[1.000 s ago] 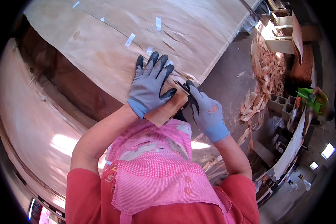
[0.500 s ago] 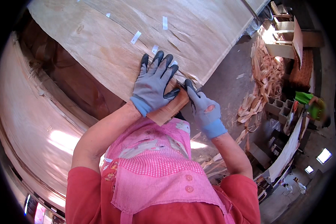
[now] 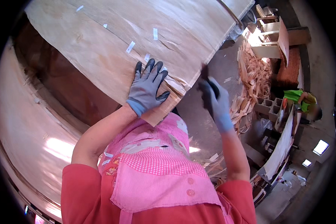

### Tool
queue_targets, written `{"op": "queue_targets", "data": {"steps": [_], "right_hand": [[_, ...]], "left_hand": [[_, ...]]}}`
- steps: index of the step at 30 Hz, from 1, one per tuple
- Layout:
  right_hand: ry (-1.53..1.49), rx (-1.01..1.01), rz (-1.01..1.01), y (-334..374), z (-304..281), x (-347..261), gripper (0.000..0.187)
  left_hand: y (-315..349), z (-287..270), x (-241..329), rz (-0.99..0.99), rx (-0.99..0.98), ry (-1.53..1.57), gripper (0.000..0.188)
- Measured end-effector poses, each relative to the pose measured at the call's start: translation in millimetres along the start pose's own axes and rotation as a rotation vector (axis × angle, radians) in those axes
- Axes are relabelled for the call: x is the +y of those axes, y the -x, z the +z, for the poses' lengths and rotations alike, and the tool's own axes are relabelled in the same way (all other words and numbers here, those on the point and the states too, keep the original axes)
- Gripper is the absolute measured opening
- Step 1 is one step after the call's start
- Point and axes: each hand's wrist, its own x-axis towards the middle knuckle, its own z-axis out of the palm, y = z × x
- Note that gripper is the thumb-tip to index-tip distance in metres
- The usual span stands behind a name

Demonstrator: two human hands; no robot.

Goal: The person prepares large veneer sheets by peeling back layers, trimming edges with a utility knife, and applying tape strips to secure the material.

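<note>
A broad sheet of pale wood veneer [image 3: 97, 56] lies in front of me, with several short white tape pieces [image 3: 155, 34] stuck along its cracks. My left hand [image 3: 147, 89], in a grey glove with black fingertips, presses flat on the sheet near its close corner, fingers spread. Under and beside its thumb is a narrow veneer piece [image 3: 156, 116], next to a split, ragged part of the edge. My right hand [image 3: 217, 100], gloved the same way, is off the sheet's right edge. Its fingers are closed round a dark knife [image 3: 205, 71], blurred by motion.
A large curved-looking stack of veneer [image 3: 33, 119] stands at my left. To the right, wood shavings [image 3: 252, 71] heap on the floor beside grey hollow blocks [image 3: 268, 106] and board offcuts [image 3: 283, 41]. Another person in bright green [image 3: 300, 99] is at the far right.
My right hand has pulled the knife away from the sheet's corner, up and to the right. The left hand stays pressed on the veneer. The whole view has shifted slightly.
</note>
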Motion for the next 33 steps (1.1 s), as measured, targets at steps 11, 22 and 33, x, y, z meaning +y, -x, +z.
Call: {"op": "queue_targets", "data": {"steps": [11, 22, 33], "right_hand": [[-0.019, 0.086, -0.105, 22, 48, 53, 0.042], [0.401, 0.084, -0.413, 43, 65, 68, 0.050], [0.477, 0.160, -0.495, 30, 60, 60, 0.046]], "left_hand": [[-1, -1, 7, -0.027, -0.064, -0.011, 0.072], [0, 4, 8, 0.248, -0.063, -0.111, 0.046], [0, 5, 7, 0.235, -0.059, -0.080, 0.040]]}}
